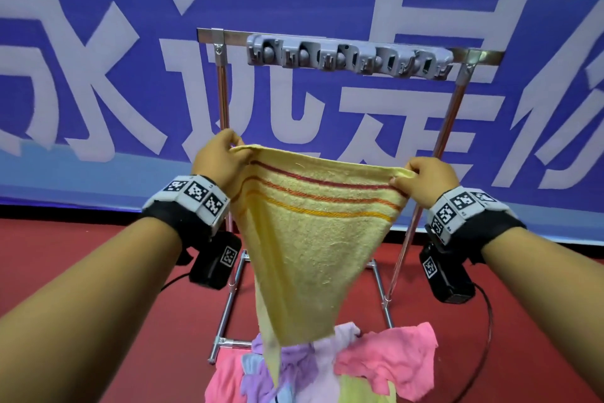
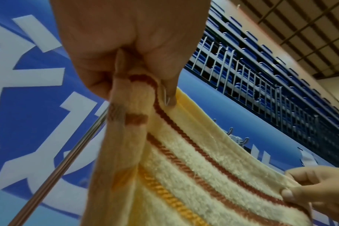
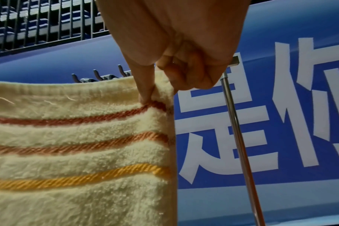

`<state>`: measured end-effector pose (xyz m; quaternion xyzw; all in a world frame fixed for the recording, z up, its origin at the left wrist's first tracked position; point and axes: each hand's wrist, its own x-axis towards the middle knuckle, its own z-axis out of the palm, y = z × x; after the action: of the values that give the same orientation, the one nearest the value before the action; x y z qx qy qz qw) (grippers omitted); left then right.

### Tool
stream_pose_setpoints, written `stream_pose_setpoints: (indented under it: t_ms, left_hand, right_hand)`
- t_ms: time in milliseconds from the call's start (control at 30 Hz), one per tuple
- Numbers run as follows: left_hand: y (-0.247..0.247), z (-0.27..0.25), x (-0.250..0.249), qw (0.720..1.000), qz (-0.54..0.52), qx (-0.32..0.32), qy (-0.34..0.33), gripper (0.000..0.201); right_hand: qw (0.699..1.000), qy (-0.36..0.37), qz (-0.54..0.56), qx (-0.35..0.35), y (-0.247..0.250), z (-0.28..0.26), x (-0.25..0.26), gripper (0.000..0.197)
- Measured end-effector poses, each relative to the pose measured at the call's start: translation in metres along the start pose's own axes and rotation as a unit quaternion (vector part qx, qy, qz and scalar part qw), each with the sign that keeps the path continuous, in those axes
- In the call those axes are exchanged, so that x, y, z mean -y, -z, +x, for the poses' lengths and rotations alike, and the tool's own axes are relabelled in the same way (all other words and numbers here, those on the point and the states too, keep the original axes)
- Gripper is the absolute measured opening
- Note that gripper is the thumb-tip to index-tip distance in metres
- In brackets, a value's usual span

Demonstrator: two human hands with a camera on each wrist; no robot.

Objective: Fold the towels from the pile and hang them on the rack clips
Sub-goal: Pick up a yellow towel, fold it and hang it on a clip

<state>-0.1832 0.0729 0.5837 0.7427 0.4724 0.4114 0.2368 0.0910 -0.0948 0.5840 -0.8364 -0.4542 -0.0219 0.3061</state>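
The left hand (image 1: 218,157) and right hand (image 1: 425,179) each pinched a top corner of the yellow striped towel (image 1: 313,232), which hung spread between them above the pile (image 1: 327,366), near the rack (image 1: 456,128). To fold well, the corners probably needed bringing together evenly, edges matched, before lifting toward the empty clips (image 1: 346,58) at the far top.

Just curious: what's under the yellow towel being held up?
Under the yellow towel lies a pile of towels, pink, purple and yellow. The towel's hanging tip covers the pile's middle, so that part is hidden.
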Motion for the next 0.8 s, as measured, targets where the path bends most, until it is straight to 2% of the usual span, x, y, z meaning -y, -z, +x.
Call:
stream_pose_setpoints:
  t_ms: [67, 133, 267, 367, 500, 600, 700, 800]
  left_hand:
    - [0.003, 0.004, -0.002, 0.999, -0.021, 0.047, -0.013, 0.003]
    - [0.005, 0.005, -0.001, 0.996, -0.04, 0.079, -0.009, 0.011]
    - [0.008, 0.002, 0.002, 0.999, -0.033, 0.03, 0.009, 0.014]
    - [0.009, 0.0, 0.007, 0.999, -0.028, 0.001, 0.028, 0.006]
    - [0.016, -0.004, 0.011, 0.998, 0.029, -0.03, 0.049, 0.029]
    - [0.017, -0.004, 0.016, 0.997, 0.043, -0.008, 0.059, 0.032]
    - [0.014, -0.004, 0.021, 0.995, -0.04, 0.042, 0.087, 0.025]
    - [0.015, -0.009, 0.017, 0.984, -0.124, 0.075, 0.104, 0.02]
  right_hand:
    - [1.0, -0.007, -0.01, -0.007, 0.004, 0.001, -0.004, 0.023]
    - [1.0, -0.018, -0.019, -0.006, 0.006, 0.003, -0.008, 0.021]
    - [0.999, -0.038, 0.009, -0.01, 0.006, 0.004, -0.015, 0.012]
    - [0.995, -0.061, 0.078, -0.01, 0.007, 0.004, -0.017, 0.015]
    - [0.979, -0.107, 0.169, -0.031, 0.011, 0.008, -0.019, 0.01]
    - [0.963, -0.124, 0.236, -0.027, 0.013, 0.012, -0.017, 0.011]
    - [0.955, -0.132, 0.263, -0.028, 0.01, 0.017, -0.019, 0.01]
    - [0.963, -0.132, 0.23, -0.047, 0.009, 0.019, -0.023, 0.015]
